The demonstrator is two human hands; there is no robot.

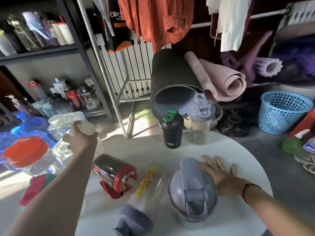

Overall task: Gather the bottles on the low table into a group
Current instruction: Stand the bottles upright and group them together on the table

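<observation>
On the round white low table (196, 150) stand a black shaker with a green cap (171, 129) and a clear shaker with a grey lid (199, 119) at the far edge. Near me are a steel bottle with a red lid (114, 175), a clear bottle with a yellow strip and dark grey cap (144, 195), and a big grey-lidded bottle (192, 193). My left hand (80, 138) grips a pale translucent bottle (87, 127) at the table's left edge. My right hand (219, 172) lies flat and open on the table, right of the big grey lid.
Left of the table on the floor are a clear jug with a red lid (30, 154), blue water jugs (25, 128) and a shelf with several bottles. Rolled mats (179, 86) stand behind the table. A blue basket (283, 111) sits at the right.
</observation>
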